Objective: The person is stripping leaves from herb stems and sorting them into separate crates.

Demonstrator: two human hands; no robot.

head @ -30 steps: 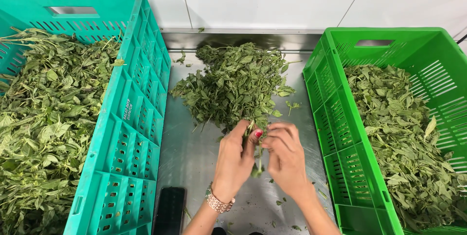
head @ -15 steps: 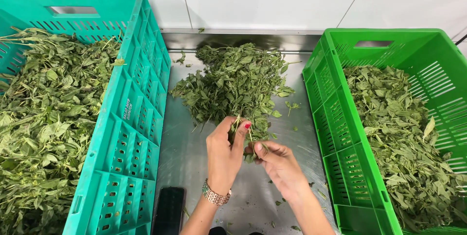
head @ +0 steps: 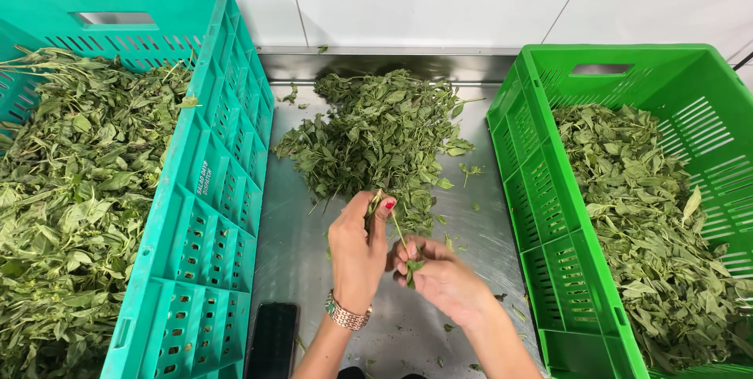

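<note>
My left hand [head: 357,249], with a gold watch at the wrist, pinches the top of a thin herb stem [head: 398,230] between thumb and fingers. My right hand [head: 439,275] grips the lower end of the same stem, with small leaves bunched in its fingers. Both hands hover over the steel table [head: 298,253], just in front of a loose pile of green herb sprigs [head: 380,132].
A teal crate [head: 196,214] full of leafy stems stands at the left. A green crate [head: 541,214] holding picked leaves stands at the right. A black phone [head: 272,340] lies near the table's front edge. A white wall rises behind.
My right hand has slid down the stem away from the left hand, gathering leaves. The left hand stays at the stem's top.
</note>
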